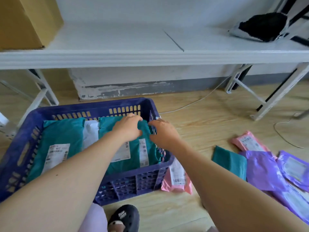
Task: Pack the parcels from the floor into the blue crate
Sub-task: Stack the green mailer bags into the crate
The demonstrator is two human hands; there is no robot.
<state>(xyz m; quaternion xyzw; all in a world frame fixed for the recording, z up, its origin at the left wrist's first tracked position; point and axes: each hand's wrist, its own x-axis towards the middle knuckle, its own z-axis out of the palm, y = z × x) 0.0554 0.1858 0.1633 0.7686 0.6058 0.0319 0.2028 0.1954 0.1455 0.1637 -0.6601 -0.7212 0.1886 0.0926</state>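
Teal parcel (label up) in crate

Crate: dark blue, slotted grid walls. Under the left hand: teal parcel, white barcoded labels. Right of the right hand: pink parcel, white label; purple parcels. Floor: pale wood grain.

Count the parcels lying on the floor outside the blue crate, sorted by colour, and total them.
Pink parcels: 2
Teal parcel: 1
Purple parcels: 3 visible, overlapping at the frame edge
Total: 6
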